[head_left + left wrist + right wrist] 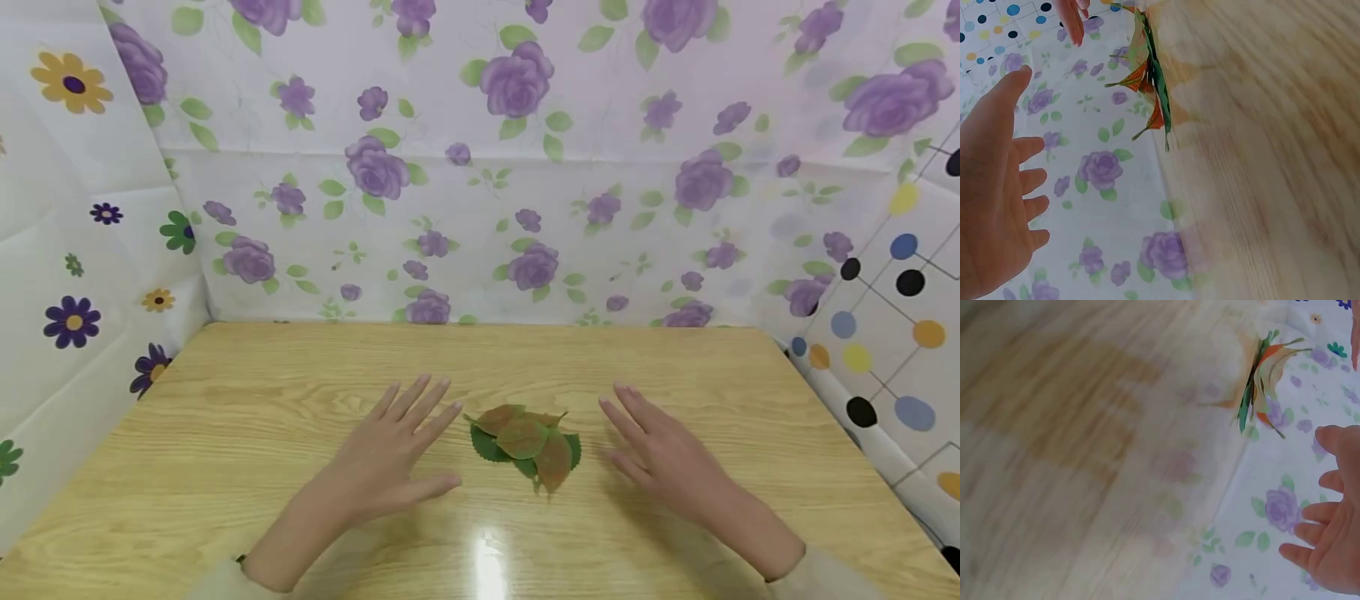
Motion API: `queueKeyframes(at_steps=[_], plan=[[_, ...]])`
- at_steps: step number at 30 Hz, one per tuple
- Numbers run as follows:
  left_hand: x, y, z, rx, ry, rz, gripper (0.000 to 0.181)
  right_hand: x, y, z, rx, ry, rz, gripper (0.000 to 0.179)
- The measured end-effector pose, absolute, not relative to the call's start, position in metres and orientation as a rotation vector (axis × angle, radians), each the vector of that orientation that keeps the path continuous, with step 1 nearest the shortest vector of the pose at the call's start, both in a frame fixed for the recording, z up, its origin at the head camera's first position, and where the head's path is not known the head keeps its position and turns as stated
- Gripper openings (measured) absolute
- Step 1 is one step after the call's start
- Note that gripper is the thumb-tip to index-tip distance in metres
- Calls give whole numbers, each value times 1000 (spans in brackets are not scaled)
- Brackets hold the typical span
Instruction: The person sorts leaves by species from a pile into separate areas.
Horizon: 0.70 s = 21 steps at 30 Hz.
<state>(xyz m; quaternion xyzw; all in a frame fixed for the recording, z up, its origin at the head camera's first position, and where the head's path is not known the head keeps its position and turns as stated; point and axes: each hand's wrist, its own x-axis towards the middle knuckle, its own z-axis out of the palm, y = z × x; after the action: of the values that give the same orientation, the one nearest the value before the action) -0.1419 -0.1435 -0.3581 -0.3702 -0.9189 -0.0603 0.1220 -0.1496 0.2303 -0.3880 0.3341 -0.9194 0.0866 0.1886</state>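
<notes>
A small heap of leaves, some reddish-brown and some green with toothed edges, lies on the wooden table. To its left my left hand hovers with fingers spread, touching nothing. On the other side my right hand is held above the table, fingers extended and apart from the leaves. From the left wrist view the leaves appear edge-on, beyond the left hand. In the right wrist view the leaf heap shows with curled orange tips, and the right hand holds nothing.
The wooden table has a glossy surface with a bright reflection near the front. Behind it hangs a cloth with purple roses. A flower-print cloth stands at the left, a dotted cloth at the right.
</notes>
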Motion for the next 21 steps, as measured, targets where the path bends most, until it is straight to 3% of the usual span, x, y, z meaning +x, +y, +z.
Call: queueKeyframes(at_steps=[21], plan=[[-152,-99,-368,-1342,-2727,-202,71,-155,200,-399,1298,-2478,250,43]])
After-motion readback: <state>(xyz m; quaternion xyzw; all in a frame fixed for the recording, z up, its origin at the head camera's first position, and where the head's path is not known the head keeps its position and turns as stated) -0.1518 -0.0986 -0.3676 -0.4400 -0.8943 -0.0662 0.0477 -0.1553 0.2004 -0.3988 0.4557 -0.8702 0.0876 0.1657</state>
